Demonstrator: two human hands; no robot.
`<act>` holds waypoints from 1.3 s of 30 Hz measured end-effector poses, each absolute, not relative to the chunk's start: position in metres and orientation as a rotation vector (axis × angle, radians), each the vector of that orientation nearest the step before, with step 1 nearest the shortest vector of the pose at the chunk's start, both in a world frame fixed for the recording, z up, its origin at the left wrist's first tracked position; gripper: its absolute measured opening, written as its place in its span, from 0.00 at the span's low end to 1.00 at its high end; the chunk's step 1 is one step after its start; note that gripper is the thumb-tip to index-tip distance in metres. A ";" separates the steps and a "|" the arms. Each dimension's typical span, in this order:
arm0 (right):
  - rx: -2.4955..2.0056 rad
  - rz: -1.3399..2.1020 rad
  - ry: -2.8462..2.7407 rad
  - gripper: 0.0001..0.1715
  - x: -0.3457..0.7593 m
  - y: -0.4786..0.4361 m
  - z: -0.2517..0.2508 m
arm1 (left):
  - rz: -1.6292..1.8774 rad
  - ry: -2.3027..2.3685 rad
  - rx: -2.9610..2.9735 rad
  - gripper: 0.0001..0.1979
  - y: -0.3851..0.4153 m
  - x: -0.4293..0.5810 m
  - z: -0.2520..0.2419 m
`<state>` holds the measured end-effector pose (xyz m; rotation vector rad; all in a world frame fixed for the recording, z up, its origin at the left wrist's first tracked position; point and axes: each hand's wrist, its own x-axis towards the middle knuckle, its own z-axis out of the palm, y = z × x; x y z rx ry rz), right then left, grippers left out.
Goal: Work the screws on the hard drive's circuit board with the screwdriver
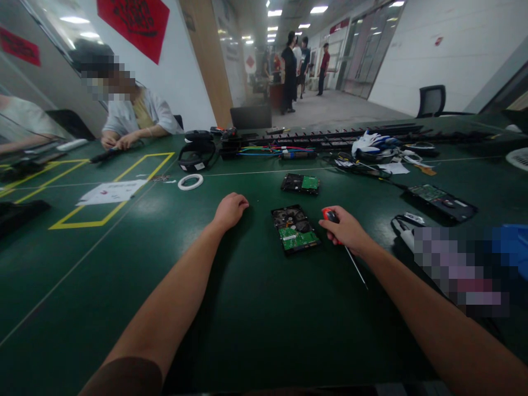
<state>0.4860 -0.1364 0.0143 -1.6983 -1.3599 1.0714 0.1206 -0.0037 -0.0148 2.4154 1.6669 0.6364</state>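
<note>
A hard drive (pixel 295 229) lies circuit-board side up on the green table, between my two hands. My right hand (pixel 345 227) is closed round the red-and-black handle of a screwdriver (pixel 332 215), just right of the drive; its thin shaft (pixel 357 268) points back toward me under my wrist. My left hand (pixel 229 210) rests on the table left of the drive, fingers curled into a loose fist, with nothing visible in it.
A second hard drive (pixel 301 183) lies farther back, a third drive (pixel 441 198) at the right. A white tape ring (pixel 190 182), a paper sheet (pixel 111 192) in yellow floor-tape marking, cables (pixel 276 150) and white gloves (pixel 371 143) sit beyond. A seated person (pixel 132 118) works far left.
</note>
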 end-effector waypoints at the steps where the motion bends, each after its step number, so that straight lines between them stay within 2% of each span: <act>1: -1.697 1.070 -1.362 0.26 0.486 -0.136 0.014 | 0.635 1.676 2.411 0.09 -0.003 0.121 -0.016; 15: -1.708 1.084 -1.364 0.24 0.487 -0.137 0.016 | 0.699 1.784 2.267 0.10 0.000 0.116 -0.016; 24: -1.703 1.071 -1.376 0.27 0.487 -0.137 0.014 | 0.661 1.707 2.295 0.08 -0.003 0.124 -0.014; 39: -1.690 1.082 -1.383 0.25 0.488 -0.136 0.013 | 0.720 1.550 2.434 0.06 -0.012 0.132 -0.012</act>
